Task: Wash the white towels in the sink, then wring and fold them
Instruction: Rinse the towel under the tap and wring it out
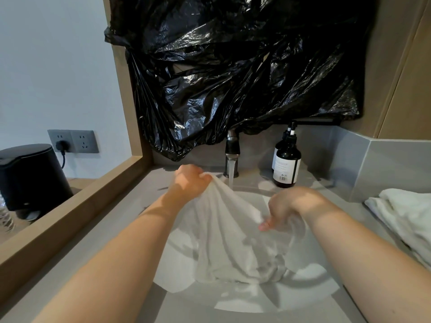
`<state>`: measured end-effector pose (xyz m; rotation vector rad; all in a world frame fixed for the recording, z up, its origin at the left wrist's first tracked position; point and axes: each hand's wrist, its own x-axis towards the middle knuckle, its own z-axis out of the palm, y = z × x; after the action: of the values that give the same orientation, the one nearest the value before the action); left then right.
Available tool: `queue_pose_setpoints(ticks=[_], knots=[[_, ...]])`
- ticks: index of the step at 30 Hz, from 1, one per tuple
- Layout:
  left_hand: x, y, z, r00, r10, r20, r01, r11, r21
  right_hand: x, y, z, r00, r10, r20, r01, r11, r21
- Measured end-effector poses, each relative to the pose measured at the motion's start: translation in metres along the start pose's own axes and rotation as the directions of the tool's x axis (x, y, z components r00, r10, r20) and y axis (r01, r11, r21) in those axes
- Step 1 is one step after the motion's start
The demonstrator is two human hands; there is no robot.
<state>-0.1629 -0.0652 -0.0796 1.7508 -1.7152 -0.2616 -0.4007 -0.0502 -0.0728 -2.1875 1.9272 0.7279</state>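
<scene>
Two hands on one white towel [224, 234] here, right in the middle of the frame. The left hand [190, 183] is up near the centre, just left of the faucet [232, 150], fingers curled tight round a bunched corner of the cloth and lifting it. The right hand [289, 206] sits lower and further right, fingers curled down into the towel's edge with the thumb poking out toward the lower left. It's a bit blurry, but it does look like it's gripping the cloth.

From those two grips the towel drapes down, and its bottom end bunches in the white sink [303, 297] in the lower middle. The tap is running, and the water stream [231, 177] falls just right of the left hand, by the towel's raised corner.

Other stuff: a dark pump bottle [286, 164] stands on the grey counter [130, 220] just right of the faucet. At the right edge there's a pile of white towels [405, 215] lying on the counter. Crinkly black plastic sheeting [233, 66] fills the upper middle, above the faucet. Far left, a black appliance [32, 176] sits below a wall outlet [73, 141] with a plug in it.
</scene>
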Motion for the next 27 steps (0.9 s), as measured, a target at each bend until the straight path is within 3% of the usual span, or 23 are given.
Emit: queue_pose_setpoints(ticks=[2, 4, 6, 7, 9, 10, 12, 13, 14, 15, 16, 17, 18, 19, 22, 25, 27], knots=[[0.000, 0.004, -0.002, 0.998, -0.039, 0.054, 0.041, 0.998, -0.037, 0.003, -0.006, 0.007, 0.994, -0.012, 0.111, 0.026, 0.991, -0.131], [-0.001, 0.008, -0.006, 0.988, -0.055, 0.143, 0.061, 0.997, -0.039, 0.009, -0.006, 0.008, 0.996, -0.088, -0.020, 0.087, 0.994, -0.066], [0.000, 0.009, -0.009, 0.969, -0.065, 0.237, 0.092, 0.990, -0.103, 0.018, -0.002, 0.004, 0.970, -0.076, -0.232, 0.117, 0.979, 0.167], [0.001, 0.009, -0.010, 0.965, -0.063, 0.255, 0.106, 0.982, -0.159, 0.020, 0.000, 0.001, 0.952, -0.013, -0.307, 0.137, 0.912, 0.387], [0.002, 0.013, -0.015, 0.967, -0.058, 0.250, 0.149, 0.918, -0.366, 0.021, 0.001, -0.006, 0.913, 0.138, -0.383, 0.240, 0.576, 0.781], [0.001, 0.016, -0.017, 0.967, -0.036, 0.253, 0.155, 0.870, -0.469, 0.020, 0.002, -0.009, 0.895, 0.170, -0.413, 0.330, 0.372, 0.868], [-0.001, 0.024, -0.020, 0.961, 0.078, 0.266, 0.072, 0.855, -0.514, 0.016, 0.001, -0.016, 0.886, 0.178, -0.429, 0.436, -0.002, 0.900], [-0.001, 0.025, -0.020, 0.957, 0.134, 0.259, -0.017, 0.911, -0.411, 0.014, 0.000, -0.019, 0.872, 0.179, -0.455, 0.475, -0.088, 0.876], [-0.002, 0.026, -0.018, 0.956, 0.161, 0.245, -0.101, 0.965, -0.242, 0.012, -0.003, -0.020, 0.842, 0.187, -0.506, 0.519, -0.027, 0.854], [0.000, 0.026, -0.016, 0.962, 0.150, 0.226, -0.139, 0.988, -0.062, 0.009, -0.006, -0.018, 0.801, 0.184, -0.570, 0.541, 0.187, 0.820], [0.001, 0.022, -0.014, 0.970, 0.124, 0.208, -0.146, 0.985, 0.095, 0.009, -0.007, -0.014, 0.774, 0.151, -0.615, 0.486, 0.481, 0.730], [0.004, 0.017, -0.010, 0.980, 0.084, 0.182, -0.124, 0.969, 0.216, 0.008, -0.008, -0.008, 0.765, 0.115, -0.634, 0.361, 0.738, 0.570], [0.006, 0.009, -0.007, 0.989, 0.034, 0.143, -0.076, 0.950, 0.302, 0.006, -0.008, -0.001, 0.774, 0.081, -0.628, 0.229, 0.889, 0.396], [0.008, 0.000, -0.006, 0.996, -0.017, 0.087, -0.012, 0.946, 0.323, 0.006, -0.004, 0.004, 0.811, 0.057, -0.582, 0.146, 0.944, 0.296], [0.010, -0.022, -0.008, 0.989, -0.128, -0.068, 0.141, 0.956, 0.259, 0.008, 0.017, 0.008, 0.950, 0.049, -0.307, 0.054, 0.946, 0.319], [0.012, -0.029, -0.009, 0.985, -0.143, -0.101, 0.165, 0.951, 0.260, 0.008, 0.026, 0.007, 0.996, -0.007, -0.090, 0.021, 0.987, 0.160], [0.012, -0.030, -0.008, 0.982, -0.162, -0.097, 0.181, 0.951, 0.252, 0.009, 0.022, 0.012, 0.996, -0.017, -0.087, 0.019, 0.999, 0.031]])
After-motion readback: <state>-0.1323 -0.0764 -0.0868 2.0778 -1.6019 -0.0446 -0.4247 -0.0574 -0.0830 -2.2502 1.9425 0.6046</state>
